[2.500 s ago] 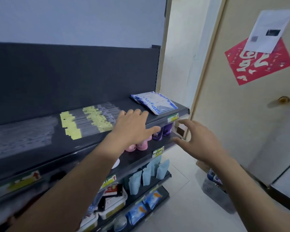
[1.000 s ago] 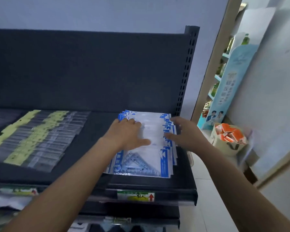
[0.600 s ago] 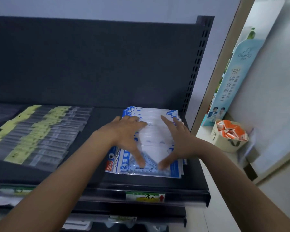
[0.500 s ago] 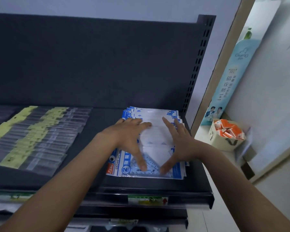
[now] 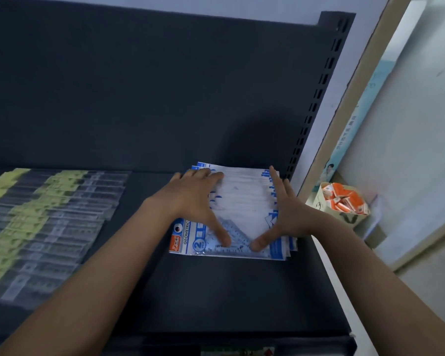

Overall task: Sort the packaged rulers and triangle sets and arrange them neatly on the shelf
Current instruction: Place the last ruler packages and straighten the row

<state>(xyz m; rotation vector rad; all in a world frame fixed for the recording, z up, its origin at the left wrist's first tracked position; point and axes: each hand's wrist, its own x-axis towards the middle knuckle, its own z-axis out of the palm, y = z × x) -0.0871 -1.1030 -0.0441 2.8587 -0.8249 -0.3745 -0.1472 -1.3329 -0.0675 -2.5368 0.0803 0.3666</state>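
A fanned stack of blue-and-white triangle set packs (image 5: 242, 201) lies at the right end of the dark shelf (image 5: 216, 291), near the back panel. My left hand (image 5: 195, 204) rests flat on the stack's left side, fingers straight and thumb stretched toward the near edge. My right hand (image 5: 283, 214) lies flat along the stack's right edge, thumb pointing inward on the top pack. Two overlapping rows of clear ruler packs with yellow headers (image 5: 44, 222) cover the shelf's left part.
The dark back panel (image 5: 165, 86) rises behind the shelf, ending in a perforated upright (image 5: 316, 98) at the right. Past the shelf end, a beige box of orange packets (image 5: 342, 201) stands on the floor beside a blue poster (image 5: 352, 129).
Both hands came from beside the shelf onto the triangle set stack, then spread flat with thumbs toward each other. The stack now sits farther back from the shelf's front edge.
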